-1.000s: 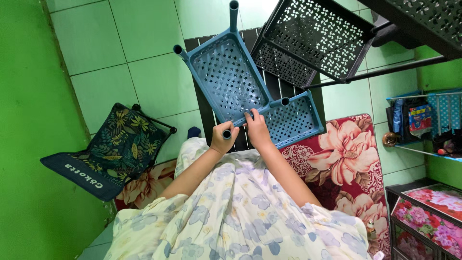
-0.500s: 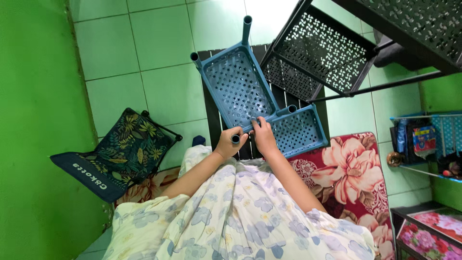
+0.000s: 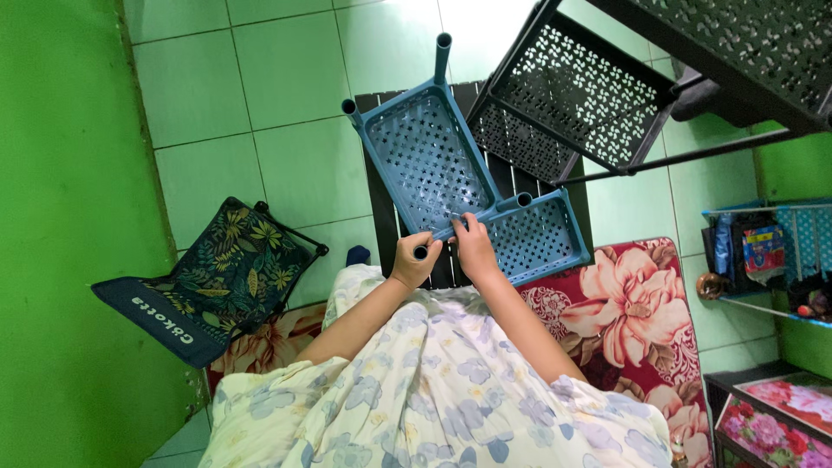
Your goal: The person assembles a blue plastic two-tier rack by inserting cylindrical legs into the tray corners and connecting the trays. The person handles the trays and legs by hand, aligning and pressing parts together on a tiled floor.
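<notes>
Both hands on blue perforated tray (image 3: 425, 160): left hand (image 3: 414, 258) now wraps fingers round corner tube, right hand (image 3: 475, 245) presses fingers flat on its near edge. Tray tilted up, resting over second blue tray (image 3: 537, 238), black rack (image 3: 581, 95) behind; grip shifted, tray steadier.

Green-walled room, tiled floor.
Pale green floor tiles (image 3: 260, 78); bright green wall (image 3: 61, 217) at left; red floral mat (image 3: 641, 303); leaf-patterned bag (image 3: 217, 277).
</notes>
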